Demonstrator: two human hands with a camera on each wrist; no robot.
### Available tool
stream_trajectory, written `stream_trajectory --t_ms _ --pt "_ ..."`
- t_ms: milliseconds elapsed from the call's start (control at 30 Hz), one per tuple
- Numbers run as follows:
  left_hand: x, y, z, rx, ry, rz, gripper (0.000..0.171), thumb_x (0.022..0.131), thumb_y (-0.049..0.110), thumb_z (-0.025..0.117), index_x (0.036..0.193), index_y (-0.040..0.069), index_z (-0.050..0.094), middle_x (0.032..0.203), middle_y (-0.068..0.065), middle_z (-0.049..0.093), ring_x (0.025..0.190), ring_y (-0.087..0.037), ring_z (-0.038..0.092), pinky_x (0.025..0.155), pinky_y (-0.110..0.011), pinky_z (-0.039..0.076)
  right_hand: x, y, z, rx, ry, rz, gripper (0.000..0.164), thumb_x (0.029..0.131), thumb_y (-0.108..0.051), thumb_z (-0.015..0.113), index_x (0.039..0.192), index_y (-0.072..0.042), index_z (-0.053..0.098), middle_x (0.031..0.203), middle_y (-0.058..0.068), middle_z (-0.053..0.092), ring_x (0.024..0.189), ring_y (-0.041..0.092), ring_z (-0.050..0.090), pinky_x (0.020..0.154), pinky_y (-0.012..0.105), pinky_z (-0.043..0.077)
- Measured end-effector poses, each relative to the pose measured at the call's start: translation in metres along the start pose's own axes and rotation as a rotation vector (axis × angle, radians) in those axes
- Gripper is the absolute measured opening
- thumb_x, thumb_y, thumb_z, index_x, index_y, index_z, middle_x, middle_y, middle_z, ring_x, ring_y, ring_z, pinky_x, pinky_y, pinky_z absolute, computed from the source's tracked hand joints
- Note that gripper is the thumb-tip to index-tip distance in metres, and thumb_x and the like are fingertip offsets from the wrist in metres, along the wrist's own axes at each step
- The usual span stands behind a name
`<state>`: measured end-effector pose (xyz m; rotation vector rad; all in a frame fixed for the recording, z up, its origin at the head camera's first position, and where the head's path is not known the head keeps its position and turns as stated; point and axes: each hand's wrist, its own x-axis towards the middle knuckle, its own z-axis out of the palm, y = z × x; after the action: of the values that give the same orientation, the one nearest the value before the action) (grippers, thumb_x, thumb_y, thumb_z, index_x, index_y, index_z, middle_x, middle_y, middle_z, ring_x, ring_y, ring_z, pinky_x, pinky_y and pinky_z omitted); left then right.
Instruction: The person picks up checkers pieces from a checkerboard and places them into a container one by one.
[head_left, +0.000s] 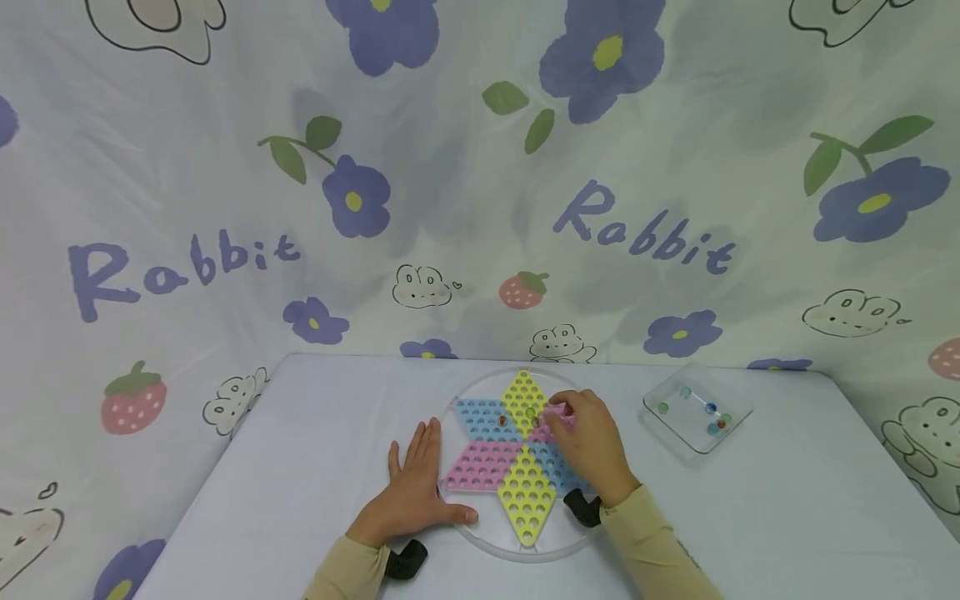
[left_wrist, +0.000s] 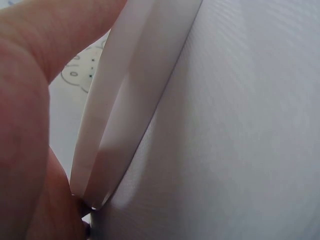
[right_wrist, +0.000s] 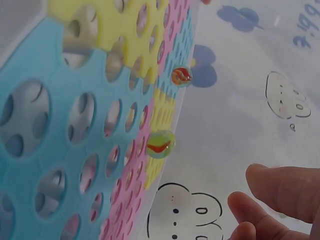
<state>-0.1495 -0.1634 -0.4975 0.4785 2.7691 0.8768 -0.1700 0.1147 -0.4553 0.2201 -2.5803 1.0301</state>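
Observation:
A round clear-rimmed Chinese checkers board (head_left: 487, 546) with a pink, blue and yellow holed star lies on the table. One orange-swirled marble (head_left: 502, 421) sits on its upper-left blue part; a green marble (right_wrist: 161, 144) with a red swirl sits on the far yellow point. My left hand (head_left: 412, 492) rests beside the board's left side with straight, spread fingers, the thumb at the rim. Over the right-hand pink part is my right hand (head_left: 596, 446). In the right wrist view its thumb and fingers stand apart, with no marble visible between them.
A clear square tray (head_left: 697, 450) with several marbles (head_left: 711, 407) stands at the right rear of the white table (head_left: 255, 517). Behind the table hangs a printed cloth (head_left: 465, 208) with flowers and rabbits.

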Motion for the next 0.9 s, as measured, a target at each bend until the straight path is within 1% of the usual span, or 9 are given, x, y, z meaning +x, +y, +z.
stream_trajectory --t_ms 233,367,433,667,900 --pt "0.000 -0.001 0.001 0.009 -0.003 -0.005 0.146 0.065 0.069 0.082 0.157 -0.007 -0.001 0.166 -0.023 -0.002 0.153 -0.037 -0.007 0.111 -0.065 -0.016 0.001 -0.004 0.006 -0.020 -0.022 0.032 0.018 0.090 -0.015 0.074 0.102 -0.002 0.073 0.083 0.004 0.058 0.077 0.018 0.050 0.069 0.035 0.044" --pt "0.001 -0.001 0.001 0.008 0.002 -0.006 0.146 0.065 0.069 0.083 0.157 -0.007 -0.001 0.166 -0.023 -0.001 0.153 -0.037 -0.007 0.111 -0.065 -0.016 0.002 -0.004 0.011 -0.011 -0.043 0.050 0.020 0.090 -0.016 0.075 0.104 -0.002 0.072 0.083 0.004 0.057 0.073 0.016 0.047 0.064 0.031 0.042" --pt "0.001 -0.001 0.001 0.007 0.002 -0.004 0.147 0.064 0.070 0.083 0.157 -0.007 -0.001 0.166 -0.023 -0.001 0.153 -0.037 -0.007 0.111 -0.065 -0.017 0.002 -0.003 0.013 0.000 -0.056 0.055 0.021 0.090 -0.015 0.074 0.105 -0.001 0.072 0.083 0.004 0.057 0.071 0.016 0.047 0.063 0.031 0.042" --pt "0.002 -0.001 -0.001 0.006 -0.004 -0.001 0.147 0.065 0.069 0.083 0.157 -0.007 -0.001 0.166 -0.023 -0.001 0.153 -0.038 -0.007 0.111 -0.065 -0.017 0.006 -0.001 0.017 0.003 -0.097 0.101 0.021 0.091 -0.014 0.073 0.107 -0.001 0.072 0.086 0.005 0.059 0.077 0.017 0.052 0.071 0.035 0.046" --pt "0.003 -0.001 -0.003 0.010 -0.009 -0.004 0.147 0.064 0.069 0.083 0.157 -0.007 -0.002 0.166 -0.023 -0.002 0.153 -0.038 -0.007 0.111 -0.065 -0.016 0.009 -0.002 0.019 -0.021 -0.141 0.134 0.023 0.090 -0.017 0.072 0.107 -0.002 0.072 0.083 0.003 0.058 0.075 0.016 0.052 0.070 0.034 0.046"
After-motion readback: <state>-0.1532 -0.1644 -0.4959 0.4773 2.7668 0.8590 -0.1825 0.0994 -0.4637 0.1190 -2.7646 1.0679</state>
